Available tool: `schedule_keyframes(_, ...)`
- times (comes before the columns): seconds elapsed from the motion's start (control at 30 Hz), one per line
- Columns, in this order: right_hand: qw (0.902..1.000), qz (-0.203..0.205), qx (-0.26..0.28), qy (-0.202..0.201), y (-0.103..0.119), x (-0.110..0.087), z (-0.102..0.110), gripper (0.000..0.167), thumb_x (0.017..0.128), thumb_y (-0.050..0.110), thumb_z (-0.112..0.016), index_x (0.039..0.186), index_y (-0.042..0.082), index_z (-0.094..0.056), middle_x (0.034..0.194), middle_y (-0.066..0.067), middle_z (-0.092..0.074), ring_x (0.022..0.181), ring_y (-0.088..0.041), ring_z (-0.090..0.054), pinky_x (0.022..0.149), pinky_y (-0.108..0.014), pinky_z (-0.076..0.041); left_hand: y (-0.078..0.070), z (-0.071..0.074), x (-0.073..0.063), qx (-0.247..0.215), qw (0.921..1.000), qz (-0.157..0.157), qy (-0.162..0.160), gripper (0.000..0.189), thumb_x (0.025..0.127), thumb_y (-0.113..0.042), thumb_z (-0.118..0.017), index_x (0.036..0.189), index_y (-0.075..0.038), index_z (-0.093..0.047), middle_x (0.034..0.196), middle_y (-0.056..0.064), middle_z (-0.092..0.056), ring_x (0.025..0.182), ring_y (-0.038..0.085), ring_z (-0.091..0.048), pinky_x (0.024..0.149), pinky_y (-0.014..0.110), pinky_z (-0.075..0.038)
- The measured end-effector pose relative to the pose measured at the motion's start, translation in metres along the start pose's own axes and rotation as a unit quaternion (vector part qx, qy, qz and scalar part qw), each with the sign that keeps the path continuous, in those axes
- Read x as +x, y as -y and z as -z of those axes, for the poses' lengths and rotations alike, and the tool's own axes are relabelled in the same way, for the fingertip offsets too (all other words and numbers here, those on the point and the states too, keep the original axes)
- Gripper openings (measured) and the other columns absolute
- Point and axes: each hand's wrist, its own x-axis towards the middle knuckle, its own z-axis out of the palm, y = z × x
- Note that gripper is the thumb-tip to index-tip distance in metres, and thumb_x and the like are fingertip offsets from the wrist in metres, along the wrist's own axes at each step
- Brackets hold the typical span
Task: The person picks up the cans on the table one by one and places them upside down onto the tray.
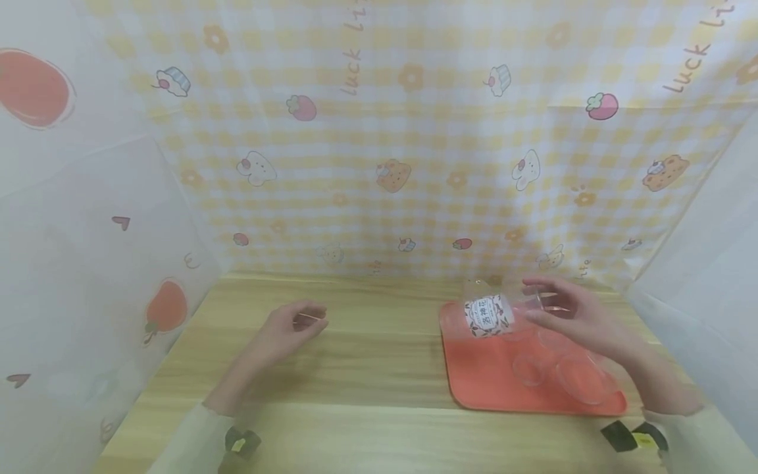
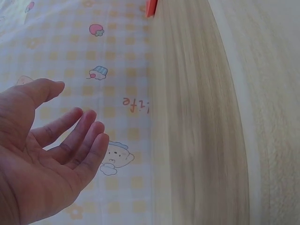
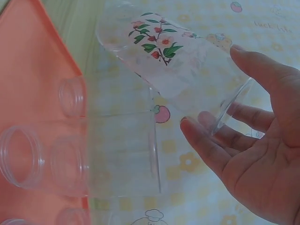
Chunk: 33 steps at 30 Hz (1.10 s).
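My right hand [image 1: 583, 322] grips one end of a clear plastic jar [image 3: 187, 65], with the thumb on one side and fingers on the other. The jar lies tilted over the coral-red tray [image 1: 485, 388], and its white label [image 1: 488, 316] carries dark characters and a printed flowering branch. Several more clear jars [image 3: 122, 154] stand on that tray below the hand, their round mouths showing. My left hand [image 1: 296, 329] hovers above the wooden table to the left, fingers loosely curved and holding nothing; the left wrist view shows its bare palm [image 2: 51, 178].
The wooden table [image 1: 367, 368] stretches under both arms, with the tray on its right half. A yellow-checked cloth [image 1: 379, 131] with cartoon prints hangs behind it. Pale sheets [image 1: 77, 276] close off the left and right sides.
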Motion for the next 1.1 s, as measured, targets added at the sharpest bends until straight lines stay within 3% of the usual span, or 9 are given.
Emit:
schedule_keyframes(0.17, 0.9998, 0.008, -0.010, 0.013, 0.002, 0.003, 0.004, 0.049, 0.096, 0.008, -0.072, 0.140, 0.001, -0.052, 0.137, -0.024, -0.054, 0.110, -0.034, -0.065, 0.083, -0.033, -0.059, 0.002, 0.000, 0.000, 0.006, 1.0000, -0.006, -0.002, 0.032, 0.100, -0.022, -0.068, 0.125, -0.002, -0.065, 0.120, 0.017, -0.068, 0.104, 0.031, -0.068, 0.089, 0.049, -0.057)
schedule_keyframes(0.3, 0.9994, 0.010, -0.020, 0.026, 0.005, 0.005, 0.006, 0.050, 0.096, 0.009, -0.072, 0.141, 0.001, -0.052, 0.139, -0.022, -0.053, 0.111, -0.038, -0.064, 0.084, -0.032, -0.059, 0.005, -0.001, 0.001, 0.017, 0.9999, -0.001, -0.004, 0.032, 0.099, -0.022, -0.069, 0.125, -0.004, -0.065, 0.120, 0.016, -0.068, 0.105, 0.030, -0.067, 0.091, 0.048, -0.056)
schedule_keyframes(0.7, 0.9956, 0.032, -0.071, 0.052, 0.013, 0.008, 0.014, 0.051, 0.093, 0.007, -0.075, 0.139, -0.001, -0.054, 0.132, -0.023, -0.059, 0.111, -0.041, -0.063, 0.087, -0.027, -0.056, 0.001, 0.003, 0.001, 0.043, 0.9989, 0.015, -0.004, 0.035, 0.098, -0.021, -0.070, 0.127, -0.002, -0.064, 0.121, 0.016, -0.068, 0.108, 0.036, -0.065, 0.092, 0.053, -0.055)
schedule_keyframes(1.1, 0.9923, 0.029, -0.096, 0.073, 0.021, 0.012, 0.019, 0.054, 0.090, 0.012, -0.079, 0.138, 0.000, -0.056, 0.132, -0.022, -0.059, 0.109, -0.035, -0.064, 0.085, -0.030, -0.058, 0.000, 0.010, -0.001, 0.092, 0.9957, 0.009, -0.010, 0.033, 0.096, -0.015, -0.071, 0.123, 0.002, -0.065, 0.118, 0.017, -0.068, 0.107, 0.040, -0.064, 0.091, 0.056, -0.054)
